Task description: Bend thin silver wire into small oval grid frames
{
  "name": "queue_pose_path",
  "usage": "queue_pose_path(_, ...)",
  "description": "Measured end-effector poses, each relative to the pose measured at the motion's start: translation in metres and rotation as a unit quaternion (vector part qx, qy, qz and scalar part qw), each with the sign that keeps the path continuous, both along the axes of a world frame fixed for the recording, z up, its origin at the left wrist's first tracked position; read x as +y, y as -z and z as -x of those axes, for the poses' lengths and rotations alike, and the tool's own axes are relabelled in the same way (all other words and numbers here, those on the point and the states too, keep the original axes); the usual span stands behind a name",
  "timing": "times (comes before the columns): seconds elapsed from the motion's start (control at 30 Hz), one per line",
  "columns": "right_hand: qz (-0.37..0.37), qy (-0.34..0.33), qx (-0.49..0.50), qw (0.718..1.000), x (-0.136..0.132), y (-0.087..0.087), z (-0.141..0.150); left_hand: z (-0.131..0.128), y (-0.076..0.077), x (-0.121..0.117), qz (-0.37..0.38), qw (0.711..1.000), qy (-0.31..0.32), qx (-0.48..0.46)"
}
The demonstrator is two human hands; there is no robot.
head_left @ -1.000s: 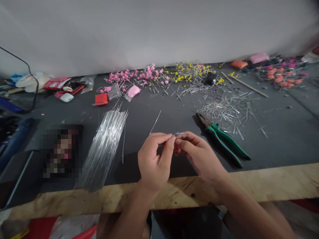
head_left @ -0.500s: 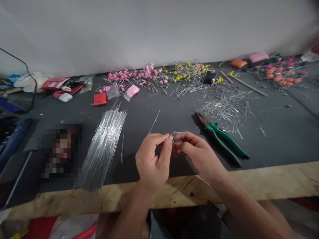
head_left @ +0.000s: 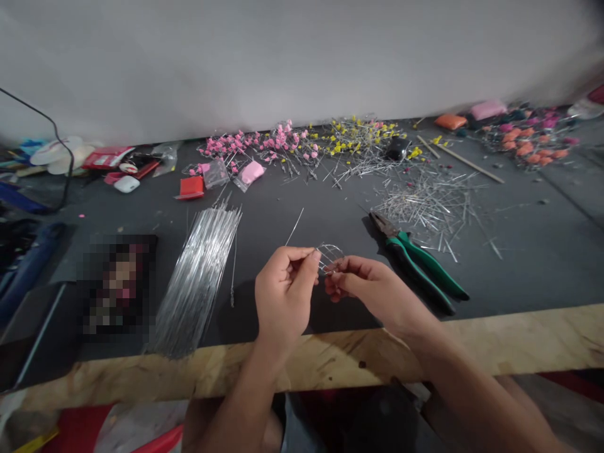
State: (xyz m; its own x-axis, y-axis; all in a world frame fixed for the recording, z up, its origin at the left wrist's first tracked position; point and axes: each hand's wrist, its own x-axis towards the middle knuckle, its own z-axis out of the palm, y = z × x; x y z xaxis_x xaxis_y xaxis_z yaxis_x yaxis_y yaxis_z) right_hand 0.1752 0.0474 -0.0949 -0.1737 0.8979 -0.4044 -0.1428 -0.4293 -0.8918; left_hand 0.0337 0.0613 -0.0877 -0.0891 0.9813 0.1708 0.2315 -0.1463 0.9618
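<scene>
Between my hands is a thin silvery wire (head_left: pixel 331 247), bent into curved loops. My left hand (head_left: pixel 285 289) pinches one side of it with thumb and forefinger. On the other side, my right hand (head_left: pixel 372 286) grips it with bent fingers, which partly hide the wire's lower end. Both hands are raised over the front part of the dark table. To the right of my right hand lie pliers (head_left: pixel 419 261) with green and black handles. A bundle of straight wires (head_left: pixel 198 277) rests left of my left hand, with a single twisted wire (head_left: pixel 233 277) beside it.
Pink-tipped wires (head_left: pixel 283 141) and yellow-tipped wires (head_left: pixel 358 138) are heaped along the wall. Loose wire pieces (head_left: pixel 425 204) lie behind the pliers. Orange-tipped wires (head_left: pixel 533 148) sit far right. A wooden edge (head_left: pixel 519 333) borders the table in front.
My hands have moved slightly apart, my left one shifting a little to the left. The wire loops between them now show wider and more clearly.
</scene>
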Motion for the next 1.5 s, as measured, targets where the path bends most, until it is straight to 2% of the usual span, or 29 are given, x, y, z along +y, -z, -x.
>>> queue_pose_path(0.13, -0.036, -0.028, -0.023, 0.999, -0.001, 0.004, -0.003, 0.001, 0.002, 0.003, 0.051, 0.997, 0.014, -0.047)
queue_pose_path(0.33, -0.124, -0.017, -0.098, 0.987, -0.001, 0.011, -0.002, 0.003, 0.011, 0.012, 0.081, 0.988, 0.025, -0.130)
queue_pose_path(0.57, -0.184, -0.023, -0.118, 0.975, -0.004, -0.001, -0.004, 0.006, 0.005, 0.016, 0.126, 0.959, 0.053, -0.247)
queue_pose_path(0.73, -0.199, -0.047, -0.129, 0.970, 0.000, -0.013, -0.001, 0.012, -0.003, 0.016, 0.108, 0.956, 0.072, -0.263)
queue_pose_path(0.97, -0.222, -0.082, -0.137, 0.962, 0.002, -0.024, 0.003, 0.019, -0.010, 0.016, 0.098, 0.954, 0.069, -0.275)
queue_pose_path(1.1, -0.226, -0.096, -0.166, 0.955, 0.001, -0.027, 0.002, 0.023, -0.013, 0.015, 0.112, 0.957, 0.079, -0.255)
queue_pose_path(1.27, -0.214, -0.086, -0.164, 0.959, -0.002, -0.027, -0.001, 0.025, -0.013, 0.014, 0.134, 0.950, 0.092, -0.265)
queue_pose_path(1.5, -0.216, -0.115, -0.189, 0.951, -0.005, -0.028, -0.011, 0.022, -0.014, 0.010, 0.145, 0.946, 0.116, -0.266)
